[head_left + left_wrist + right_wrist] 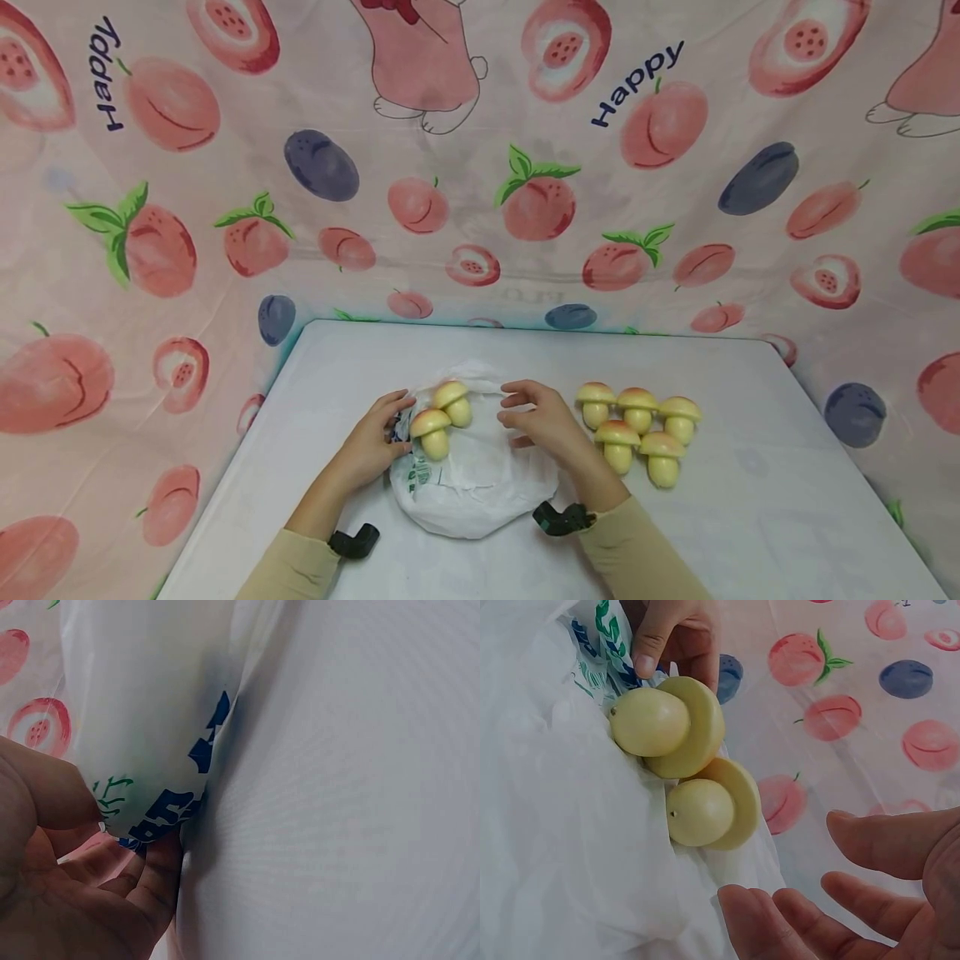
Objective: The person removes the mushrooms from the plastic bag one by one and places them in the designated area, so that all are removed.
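Okay, I see the person's left hand (pixel 373 442) pinching the left edge of a crumpled white plastic bag with green and blue print (pixel 480 510), thumb on one side, fingers on the other. Right hand (pixel 543 421) holds nothing: thumb and fingers spread apart, by the bag's upper right edge; I can't tell whether a fingertip touches the plastic.

The bag lies on the white counter (pixel 765 525), mouth open, edge bunched round. Two mushroom-shaped yellow pieces with rounded, orange-tinged caps and stubby stems (pixel 431 432) sit within its outline, left side, near the left hand. They overlap in my head view, one nearer the person and one farther; stems point roughly toward the person. I can't tell how deep they sit.

Five matching yellow mushroom pieces (pixel 637 403) are on the counter right of the bag, beyond the right wrist: three in the far row, two in the near row, bunched close.

Both arms wear beige sleeves (pixel 637 550), each with a black wrist device (pixel 562 519). Behind the counter I get a pink fruit-print cloth (pixel 465 221) reading "Happy".
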### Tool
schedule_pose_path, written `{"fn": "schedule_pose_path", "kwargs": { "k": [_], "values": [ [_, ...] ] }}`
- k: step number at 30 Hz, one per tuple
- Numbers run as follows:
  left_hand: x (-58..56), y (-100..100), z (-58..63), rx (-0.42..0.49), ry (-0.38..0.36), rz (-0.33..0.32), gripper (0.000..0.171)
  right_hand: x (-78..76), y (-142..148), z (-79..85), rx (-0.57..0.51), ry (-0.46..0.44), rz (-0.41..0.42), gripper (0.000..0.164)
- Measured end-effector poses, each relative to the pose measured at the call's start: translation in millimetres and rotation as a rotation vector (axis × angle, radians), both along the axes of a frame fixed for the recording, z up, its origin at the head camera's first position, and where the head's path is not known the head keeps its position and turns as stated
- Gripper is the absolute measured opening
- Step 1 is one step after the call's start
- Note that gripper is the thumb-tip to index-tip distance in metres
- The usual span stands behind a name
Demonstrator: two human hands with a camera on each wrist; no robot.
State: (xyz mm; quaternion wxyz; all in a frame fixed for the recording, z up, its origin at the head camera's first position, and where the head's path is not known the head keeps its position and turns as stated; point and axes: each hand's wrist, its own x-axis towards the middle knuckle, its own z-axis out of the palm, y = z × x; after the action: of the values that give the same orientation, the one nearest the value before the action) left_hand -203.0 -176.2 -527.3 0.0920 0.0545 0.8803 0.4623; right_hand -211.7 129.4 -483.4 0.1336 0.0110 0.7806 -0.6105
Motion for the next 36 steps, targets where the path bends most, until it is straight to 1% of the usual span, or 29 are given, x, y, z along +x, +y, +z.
{"fn": "schedule_pose_path", "kwargs": {
  "k": [4,9,16,19,25,31,36],
  "values": [
    [0.0,0,-0.1,0.000,0.008,-0.002,0.076,-4.2,-7,-2.9,-0.023,0.001,0.004,0.054],
    [-0.2,0,0.1,0.001,0.003,-0.002,0.076,-10.8,-16,-5.7,-0.014,-0.004,0.013,0.054],
    [-0.6,0,0.8,0.006,0.002,-0.009,0.076,-16.1,-28,-7.9,-0.024,0.026,0.024,0.053],
    [-0.7,0,1.1,0.011,-0.001,-0.009,0.076,-18.8,-33,-11.0,-0.025,0.024,0.021,0.053],
    [-1.5,-1,-0.2,0.012,0.004,-0.006,0.076,-24.1,-43,-16.7,0.005,0.029,0.017,0.051],
    [0.2,-1,0.1,0.009,0.011,-0.004,0.076,-28.2,-50,-20.5,0.035,0.038,0.023,0.053],
    [0.4,-1,0.4,0.007,0.010,0.000,0.075,-30.4,-54,-20.4,0.060,0.033,0.027,0.052]
  ]
}}
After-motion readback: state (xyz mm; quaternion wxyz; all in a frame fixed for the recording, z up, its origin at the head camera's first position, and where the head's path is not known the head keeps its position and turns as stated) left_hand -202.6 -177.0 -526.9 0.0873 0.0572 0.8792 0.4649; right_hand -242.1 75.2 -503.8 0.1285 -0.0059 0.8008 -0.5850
